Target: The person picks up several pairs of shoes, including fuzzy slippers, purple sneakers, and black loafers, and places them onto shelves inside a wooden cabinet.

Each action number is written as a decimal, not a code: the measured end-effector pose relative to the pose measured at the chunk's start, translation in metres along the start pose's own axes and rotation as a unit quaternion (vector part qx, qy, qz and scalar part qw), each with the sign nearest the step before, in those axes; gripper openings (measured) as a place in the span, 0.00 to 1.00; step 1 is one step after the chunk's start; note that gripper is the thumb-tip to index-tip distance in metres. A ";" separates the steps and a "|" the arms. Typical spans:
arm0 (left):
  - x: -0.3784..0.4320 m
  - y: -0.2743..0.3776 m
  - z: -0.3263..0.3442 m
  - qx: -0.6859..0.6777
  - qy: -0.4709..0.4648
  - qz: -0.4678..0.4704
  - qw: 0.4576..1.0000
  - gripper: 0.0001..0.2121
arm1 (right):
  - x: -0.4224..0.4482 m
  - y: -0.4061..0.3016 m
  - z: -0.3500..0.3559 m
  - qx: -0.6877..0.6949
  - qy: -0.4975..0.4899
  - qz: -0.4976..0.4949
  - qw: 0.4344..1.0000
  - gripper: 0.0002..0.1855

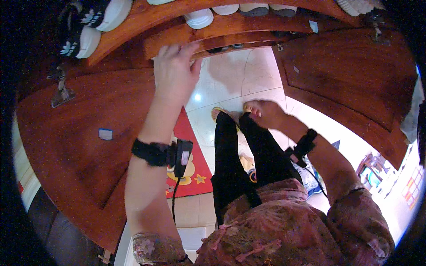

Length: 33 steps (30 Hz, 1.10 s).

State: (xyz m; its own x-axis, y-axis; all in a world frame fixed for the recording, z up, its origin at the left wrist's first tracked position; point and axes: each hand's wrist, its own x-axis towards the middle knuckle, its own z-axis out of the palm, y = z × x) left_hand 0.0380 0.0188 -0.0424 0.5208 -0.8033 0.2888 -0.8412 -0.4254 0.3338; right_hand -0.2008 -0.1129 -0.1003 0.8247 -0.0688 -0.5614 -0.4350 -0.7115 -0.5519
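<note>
My left hand (176,66) is stretched forward, back up, at the edge of a brown wooden shelf (156,45) in a shoe cabinet. Its thumb stands apart from the fingers and no held thing shows; the blurred fingertips do not settle whether they touch the wood. Lower and to the right, my right hand (266,113) hangs above my legs with its fingers curled in and nothing visible in it. Nearest ahead of the left hand is a white shoe (198,18) on a shelf. Further left sit dark shoes with white soles (88,41) and flower decoration.
Wooden cabinet doors stand swung out at left (83,159) and right (349,73). More shoes with grey soles (254,9) line the shelf. A red patterned mat (199,166) lies on the pale tiled floor (229,79). A dark cable (174,202) runs from the left wrist strap.
</note>
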 end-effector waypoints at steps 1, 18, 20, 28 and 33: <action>0.012 -0.006 0.008 0.004 -0.005 -0.002 1.000 0.14 | -0.004 -0.019 -0.010 0.001 -0.065 -0.026 0.998 0.16; 0.170 -0.043 0.141 0.037 -0.225 -0.140 0.964 0.40 | -0.097 0.144 0.058 0.104 -0.106 0.204 0.968 0.16; 0.168 -0.075 0.138 0.146 -0.100 -0.104 0.979 0.36 | -0.095 0.144 0.064 0.104 -0.115 0.200 0.967 0.17; 0.069 -0.023 0.043 0.131 -0.098 -0.147 0.975 0.19 | -0.085 0.147 0.039 0.137 -0.094 0.193 0.967 0.14; -0.046 0.030 -0.005 0.012 -0.066 -0.061 0.996 0.12 | -0.026 0.172 -0.017 0.054 0.154 0.066 0.984 0.15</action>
State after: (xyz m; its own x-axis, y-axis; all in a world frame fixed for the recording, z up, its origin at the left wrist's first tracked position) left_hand -0.0111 0.0453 -0.0412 0.5976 -0.7917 0.1264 -0.7764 -0.5321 0.3378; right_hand -0.2912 -0.2459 -0.1699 0.8217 -0.3762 -0.4280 -0.5678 -0.6049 -0.5583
